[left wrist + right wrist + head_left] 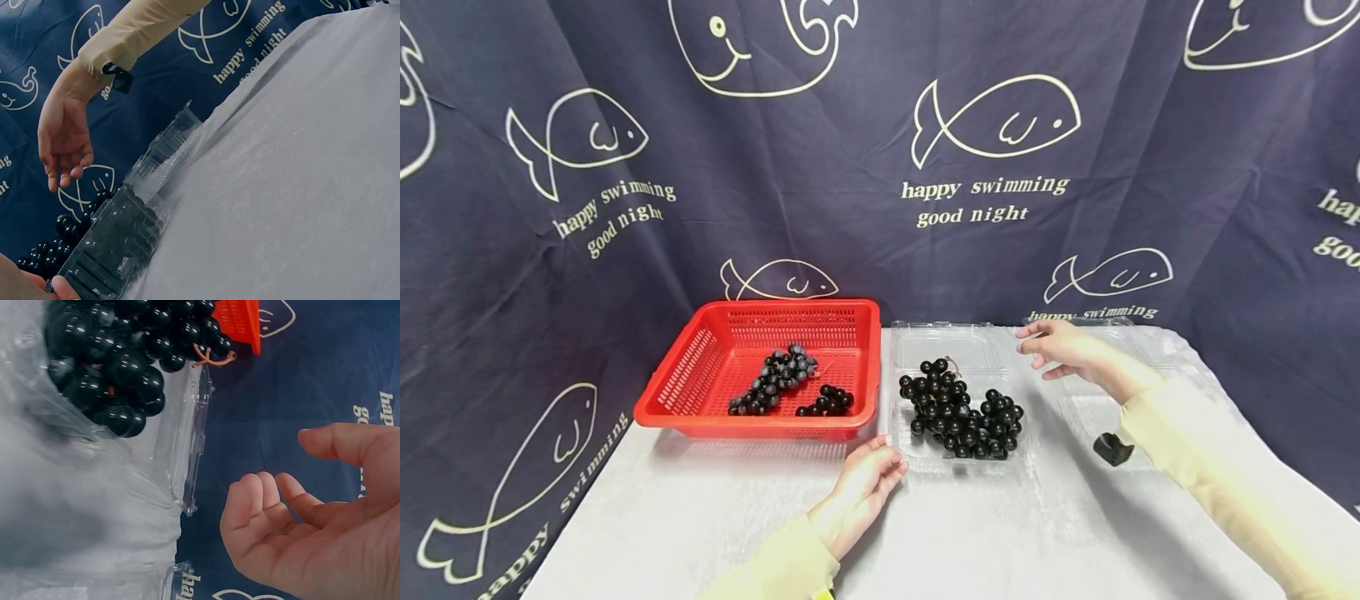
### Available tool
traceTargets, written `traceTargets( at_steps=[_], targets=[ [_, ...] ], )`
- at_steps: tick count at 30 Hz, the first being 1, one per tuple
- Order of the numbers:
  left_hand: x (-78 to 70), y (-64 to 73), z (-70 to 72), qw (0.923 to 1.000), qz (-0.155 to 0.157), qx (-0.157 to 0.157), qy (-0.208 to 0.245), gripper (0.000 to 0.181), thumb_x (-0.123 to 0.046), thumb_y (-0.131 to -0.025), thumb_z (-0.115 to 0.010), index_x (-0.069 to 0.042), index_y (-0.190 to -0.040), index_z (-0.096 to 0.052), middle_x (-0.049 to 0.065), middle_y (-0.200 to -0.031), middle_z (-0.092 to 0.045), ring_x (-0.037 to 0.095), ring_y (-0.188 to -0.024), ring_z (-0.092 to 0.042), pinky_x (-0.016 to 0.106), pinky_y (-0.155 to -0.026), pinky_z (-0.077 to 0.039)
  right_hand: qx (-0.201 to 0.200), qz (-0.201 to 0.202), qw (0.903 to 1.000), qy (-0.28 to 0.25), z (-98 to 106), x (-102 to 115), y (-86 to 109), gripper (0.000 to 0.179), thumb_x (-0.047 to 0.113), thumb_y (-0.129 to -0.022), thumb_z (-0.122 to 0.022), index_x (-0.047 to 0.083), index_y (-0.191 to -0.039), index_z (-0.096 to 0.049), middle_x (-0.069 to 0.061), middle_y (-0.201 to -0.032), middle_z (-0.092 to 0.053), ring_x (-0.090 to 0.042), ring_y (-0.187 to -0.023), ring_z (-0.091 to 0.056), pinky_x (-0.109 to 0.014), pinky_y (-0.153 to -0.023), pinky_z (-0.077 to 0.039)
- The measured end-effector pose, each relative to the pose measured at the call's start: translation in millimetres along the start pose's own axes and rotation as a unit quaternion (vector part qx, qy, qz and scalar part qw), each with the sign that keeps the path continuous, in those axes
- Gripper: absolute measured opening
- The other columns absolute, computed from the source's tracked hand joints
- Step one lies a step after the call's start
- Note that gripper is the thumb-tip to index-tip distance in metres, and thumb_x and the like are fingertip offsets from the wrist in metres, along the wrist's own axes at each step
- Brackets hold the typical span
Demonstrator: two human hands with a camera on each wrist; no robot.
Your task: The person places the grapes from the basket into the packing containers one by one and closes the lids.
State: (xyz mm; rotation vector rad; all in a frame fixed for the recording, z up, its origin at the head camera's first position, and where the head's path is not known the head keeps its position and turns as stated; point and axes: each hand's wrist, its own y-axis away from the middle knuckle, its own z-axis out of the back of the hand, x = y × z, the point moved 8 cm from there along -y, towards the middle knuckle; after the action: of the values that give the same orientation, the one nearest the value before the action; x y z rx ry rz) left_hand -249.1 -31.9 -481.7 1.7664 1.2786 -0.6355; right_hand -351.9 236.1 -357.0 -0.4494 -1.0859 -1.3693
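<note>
A clear plastic clamshell box point(925, 343) lies with its lid folded back, holding black grapes point(958, 417) in its front half. At its front left corner my left hand point(859, 492) pinches the rim between thumb and fingers; the left wrist view shows the thumb point(64, 287) against the box wall. My right hand point(1071, 350) hovers past the box's right side, its fingers loosely bent and holding nothing. In the right wrist view that hand point(294, 531) is apart from the grapes point(112, 369).
A red plastic basket point(658, 408) on the left holds a bunch of dusky grapes point(775, 379) and a smaller black bunch point(827, 402). Under the right forearm lies another clear box point(1078, 408). A dark patterned curtain point(820, 167) hangs behind the white table point(715, 517).
</note>
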Motion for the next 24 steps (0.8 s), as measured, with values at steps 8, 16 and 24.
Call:
traceTargets(
  at_steps=[8,16,24],
  targets=[
    [0.2,-0.1,-0.3,1.0,0.001,0.002,0.001,0.023,0.012,-0.075,-0.05,-0.006,-0.091,-0.049,0.0,-0.075,-0.047,0.013,-0.074,-0.049,0.024,-0.077,-0.048,-0.016,-0.008,0.9996,-0.02,5,4,-14.2,0.051,0.02,-0.091,-0.054,-0.001,-0.135,-0.036,-0.01,-0.116,-0.052,-0.012,-0.081,-0.056,-0.032,-0.073,-0.052],
    [-0.9,-0.7,-0.2,1.0,0.001,0.0,0.0,0.029,0.013,-0.076,-0.049,0.001,-0.102,-0.045,0.001,-0.077,-0.047,0.013,-0.073,-0.05,0.024,-0.077,-0.049,-0.019,-0.011,0.9993,-0.031,10,2,-28.4,0.046,0.021,-0.091,-0.054,0.002,-0.131,-0.04,-0.006,-0.113,-0.054,-0.011,-0.078,-0.056,-0.03,-0.071,-0.05],
    [-0.1,-0.9,1.3,1.0,0.002,-0.004,-0.001,0.03,0.013,-0.077,-0.048,0.002,-0.105,-0.044,0.001,-0.08,-0.046,0.013,-0.075,-0.05,0.025,-0.078,-0.049,-0.013,-0.015,0.9957,-0.09,17,-12,-39.5,0.033,0.018,-0.091,-0.052,0.008,-0.122,-0.046,0.014,-0.09,-0.056,-0.009,-0.076,-0.056,-0.032,-0.073,-0.051]
  ],
)
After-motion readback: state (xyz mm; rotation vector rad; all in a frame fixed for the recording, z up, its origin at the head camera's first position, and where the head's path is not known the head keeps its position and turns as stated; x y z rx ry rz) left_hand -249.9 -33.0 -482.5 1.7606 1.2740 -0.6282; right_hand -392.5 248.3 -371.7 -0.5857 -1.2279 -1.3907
